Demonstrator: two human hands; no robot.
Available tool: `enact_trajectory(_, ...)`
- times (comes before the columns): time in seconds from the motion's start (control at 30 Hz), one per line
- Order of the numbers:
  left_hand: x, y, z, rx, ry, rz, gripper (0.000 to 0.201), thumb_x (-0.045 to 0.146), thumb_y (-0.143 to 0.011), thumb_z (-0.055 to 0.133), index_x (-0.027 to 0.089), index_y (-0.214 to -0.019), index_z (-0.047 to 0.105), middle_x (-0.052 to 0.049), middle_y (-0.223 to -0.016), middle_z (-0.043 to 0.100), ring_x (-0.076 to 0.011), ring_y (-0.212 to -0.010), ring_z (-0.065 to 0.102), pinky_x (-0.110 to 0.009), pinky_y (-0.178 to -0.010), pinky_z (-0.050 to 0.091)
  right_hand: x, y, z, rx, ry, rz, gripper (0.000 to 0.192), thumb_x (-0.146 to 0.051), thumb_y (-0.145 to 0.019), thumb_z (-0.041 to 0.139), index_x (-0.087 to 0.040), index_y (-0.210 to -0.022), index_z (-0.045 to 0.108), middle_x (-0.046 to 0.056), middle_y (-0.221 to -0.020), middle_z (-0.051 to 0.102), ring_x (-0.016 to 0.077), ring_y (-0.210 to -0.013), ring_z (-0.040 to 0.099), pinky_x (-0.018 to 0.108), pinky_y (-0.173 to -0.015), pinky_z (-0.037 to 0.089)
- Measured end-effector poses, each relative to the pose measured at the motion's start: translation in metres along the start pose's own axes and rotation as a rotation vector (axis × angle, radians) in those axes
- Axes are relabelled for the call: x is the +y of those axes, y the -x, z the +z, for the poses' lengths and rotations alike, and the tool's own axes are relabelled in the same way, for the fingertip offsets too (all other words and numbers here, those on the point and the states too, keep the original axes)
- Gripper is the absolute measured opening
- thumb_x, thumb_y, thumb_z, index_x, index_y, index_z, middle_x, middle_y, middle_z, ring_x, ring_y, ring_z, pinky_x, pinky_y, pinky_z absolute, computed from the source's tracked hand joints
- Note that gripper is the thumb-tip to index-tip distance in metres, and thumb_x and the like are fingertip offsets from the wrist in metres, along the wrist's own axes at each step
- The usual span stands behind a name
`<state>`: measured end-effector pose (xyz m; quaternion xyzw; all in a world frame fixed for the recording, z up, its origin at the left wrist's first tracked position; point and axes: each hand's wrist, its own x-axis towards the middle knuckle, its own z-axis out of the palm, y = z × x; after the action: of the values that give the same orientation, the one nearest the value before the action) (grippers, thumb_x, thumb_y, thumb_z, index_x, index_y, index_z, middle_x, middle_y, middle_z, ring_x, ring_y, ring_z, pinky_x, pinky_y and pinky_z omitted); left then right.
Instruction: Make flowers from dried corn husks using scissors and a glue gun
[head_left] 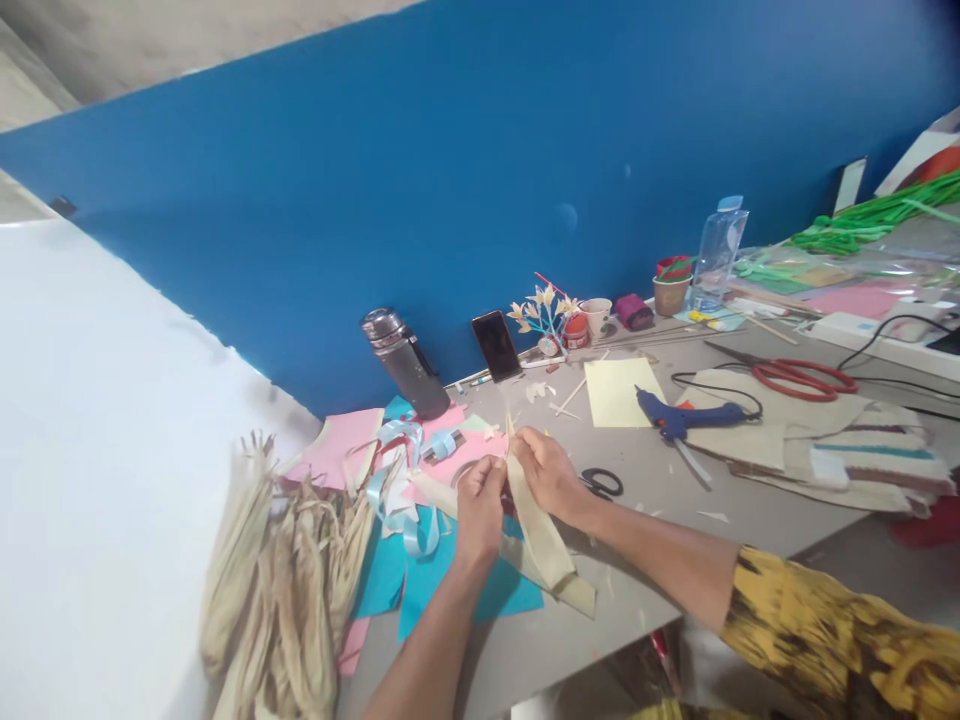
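Observation:
My left hand (481, 505) is closed, its thumb and finger pinching the near edge of a pale corn husk strip (541, 535). Beside it, my right hand (551, 478) grips the same strip near its pointed upper end. The strip's wide end hangs down towards the table's front edge. Below it lies another pale strip (525, 560), partly covered by my left hand. Blue paper (427, 590) lies beneath. Black-handled scissors (604, 484) rest close to my right wrist, their blades hidden.
Dried corn husks (292, 590) hang at the table's left edge. A dark flask (409, 370), a phone (496, 346) and husk flowers (546, 310) stand along the blue wall. To the right are yellow paper (619, 392), a blue glue gun (690, 415), red-handled scissors (802, 378) and a bottle (718, 255).

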<state>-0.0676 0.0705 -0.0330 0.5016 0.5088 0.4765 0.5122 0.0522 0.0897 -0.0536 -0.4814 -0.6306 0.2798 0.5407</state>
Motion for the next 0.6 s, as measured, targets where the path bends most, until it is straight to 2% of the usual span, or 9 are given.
enact_trajectory(0.1,0.003,0.000,-0.003,0.018,-0.064,0.071,0.044,0.055,-0.079,0.066,0.019,-0.063,0.047,0.007,-0.055,0.037,-0.0084,-0.048,0.038,-0.020,-0.046,0.031,-0.003,0.006,0.001,-0.055,-0.032,-0.015,0.025,-0.035,-0.097,0.039,-0.024,-0.075,0.042,-0.004,-0.061,0.045,0.0160,-0.058,0.045,0.028,-0.059,0.033)
enact_trajectory(0.27,0.003,-0.001,-0.004,0.038,-0.121,0.112,0.042,0.054,-0.085,0.060,0.020,-0.065,0.048,0.006,-0.052,0.039,-0.0092,-0.048,0.035,-0.022,-0.048,0.030,-0.005,0.008,0.000,-0.056,-0.120,0.014,0.020,-0.037,-0.096,0.044,-0.023,-0.083,0.049,-0.002,-0.069,0.053,0.0167,-0.065,0.051,0.028,-0.063,0.038)
enact_trajectory(0.47,-0.005,-0.004,-0.002,0.191,-0.483,0.319,0.039,0.044,-0.093,0.046,0.022,-0.062,0.040,0.003,-0.058,0.044,-0.0137,-0.057,0.039,-0.027,-0.056,0.031,-0.001,0.007,0.005,-0.038,-0.079,0.036,0.022,-0.036,-0.096,0.042,-0.023,-0.080,0.047,-0.002,-0.069,0.052,0.0175,-0.066,0.051,0.029,-0.065,0.038)
enact_trajectory(0.6,-0.004,-0.012,-0.014,0.255,-0.589,0.356,0.038,0.043,-0.095,0.041,0.023,-0.062,0.039,0.003,-0.057,0.044,-0.0152,-0.056,0.040,-0.029,-0.057,0.030,0.001,0.004,0.005,-0.031,-0.070,0.069,0.021,-0.036,-0.095,0.042,-0.023,-0.079,0.048,-0.001,-0.069,0.053,0.0178,-0.066,0.051,0.030,-0.065,0.038)
